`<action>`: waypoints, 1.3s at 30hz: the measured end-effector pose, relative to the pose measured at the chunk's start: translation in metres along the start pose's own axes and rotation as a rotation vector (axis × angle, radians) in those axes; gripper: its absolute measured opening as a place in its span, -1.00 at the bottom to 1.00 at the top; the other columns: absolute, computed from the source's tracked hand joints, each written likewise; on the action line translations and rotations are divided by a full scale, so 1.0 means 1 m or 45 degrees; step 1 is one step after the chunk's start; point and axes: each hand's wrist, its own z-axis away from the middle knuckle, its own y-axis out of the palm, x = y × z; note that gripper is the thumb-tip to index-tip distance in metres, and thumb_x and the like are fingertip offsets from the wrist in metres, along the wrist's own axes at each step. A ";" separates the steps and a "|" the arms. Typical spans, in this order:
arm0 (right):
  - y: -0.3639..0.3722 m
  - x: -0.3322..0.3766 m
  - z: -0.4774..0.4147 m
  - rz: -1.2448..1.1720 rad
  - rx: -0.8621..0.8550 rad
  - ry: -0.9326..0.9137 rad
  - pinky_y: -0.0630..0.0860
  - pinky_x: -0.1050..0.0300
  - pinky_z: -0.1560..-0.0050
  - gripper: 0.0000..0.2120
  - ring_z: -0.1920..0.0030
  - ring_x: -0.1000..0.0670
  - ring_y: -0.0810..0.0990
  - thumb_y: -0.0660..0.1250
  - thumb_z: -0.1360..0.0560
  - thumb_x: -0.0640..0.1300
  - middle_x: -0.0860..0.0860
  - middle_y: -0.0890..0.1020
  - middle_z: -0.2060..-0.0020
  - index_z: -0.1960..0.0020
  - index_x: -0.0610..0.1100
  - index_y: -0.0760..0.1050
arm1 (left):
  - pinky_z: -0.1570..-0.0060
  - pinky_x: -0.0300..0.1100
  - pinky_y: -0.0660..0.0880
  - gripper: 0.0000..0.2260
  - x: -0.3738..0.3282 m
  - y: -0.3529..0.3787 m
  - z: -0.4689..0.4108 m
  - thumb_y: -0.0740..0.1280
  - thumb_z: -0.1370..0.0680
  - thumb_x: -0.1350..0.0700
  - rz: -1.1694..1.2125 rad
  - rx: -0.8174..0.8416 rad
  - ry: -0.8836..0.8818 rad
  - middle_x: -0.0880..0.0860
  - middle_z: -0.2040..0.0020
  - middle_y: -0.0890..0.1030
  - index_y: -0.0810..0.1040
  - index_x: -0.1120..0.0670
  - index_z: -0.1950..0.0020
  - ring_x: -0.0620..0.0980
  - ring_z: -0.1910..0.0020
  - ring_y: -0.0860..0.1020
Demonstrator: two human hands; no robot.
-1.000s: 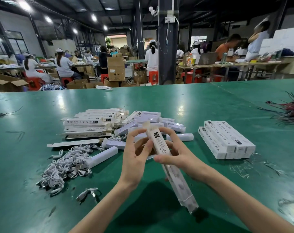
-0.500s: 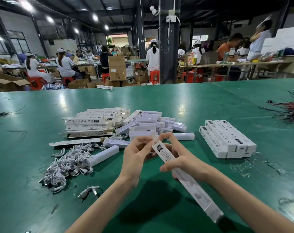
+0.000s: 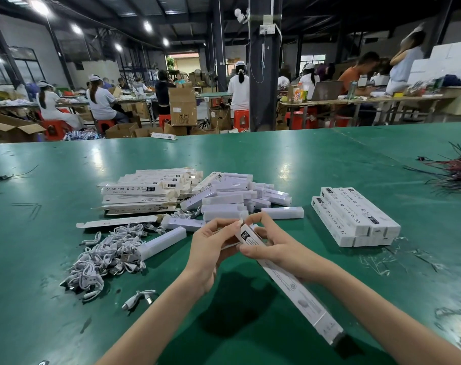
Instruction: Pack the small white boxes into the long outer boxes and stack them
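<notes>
Holding the long outer box (image 3: 290, 288) off the table (image 3: 66, 312), axis running from the flap end back toward my right elbow — right hand (image 3: 274, 248) fingers curled round its far end, left hand (image 3: 211, 246) fingers pinching the flap — finished stack (image 3: 356, 219) lies rightward, nearer the right hand.

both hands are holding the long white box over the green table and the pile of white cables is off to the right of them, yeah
Not quite. The head view shows the pile of white cables lying to the left of the hands, not the right. The rest holds: the left hand and right hand both hold the long white printed cardboard box over the green table.
</notes>
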 end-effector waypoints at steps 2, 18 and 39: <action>0.002 0.000 0.000 -0.010 0.002 -0.009 0.50 0.24 0.09 -0.58 0.16 0.13 0.54 0.42 -0.48 -0.05 -0.02 0.54 0.06 -0.21 0.16 0.27 | 0.28 -0.19 0.59 -0.86 0.000 -0.001 -0.001 0.46 -0.35 0.15 -0.011 -0.008 -0.030 0.18 0.19 0.69 0.63 0.16 0.14 0.02 0.29 0.65; 0.001 -0.003 0.000 0.020 0.087 0.005 0.47 0.24 0.10 -0.53 0.17 0.07 0.54 0.39 -0.49 -0.05 0.07 0.60 0.22 -0.29 0.23 0.28 | 0.27 -0.09 0.60 -0.89 -0.009 -0.004 0.001 0.36 -0.47 0.34 0.023 0.016 -0.176 0.19 0.25 0.66 0.59 0.19 0.24 0.08 0.32 0.63; -0.001 0.003 -0.005 -0.202 -0.202 0.293 0.44 0.27 0.38 -0.84 0.38 0.12 0.47 0.18 -0.62 -0.21 0.00 0.49 0.23 -0.19 -0.07 0.36 | -0.43 -0.29 0.16 -0.32 0.015 0.003 0.014 0.35 -0.40 0.37 -1.268 0.265 0.770 -0.01 -0.41 0.32 0.31 -0.15 -0.41 -0.11 -0.42 0.25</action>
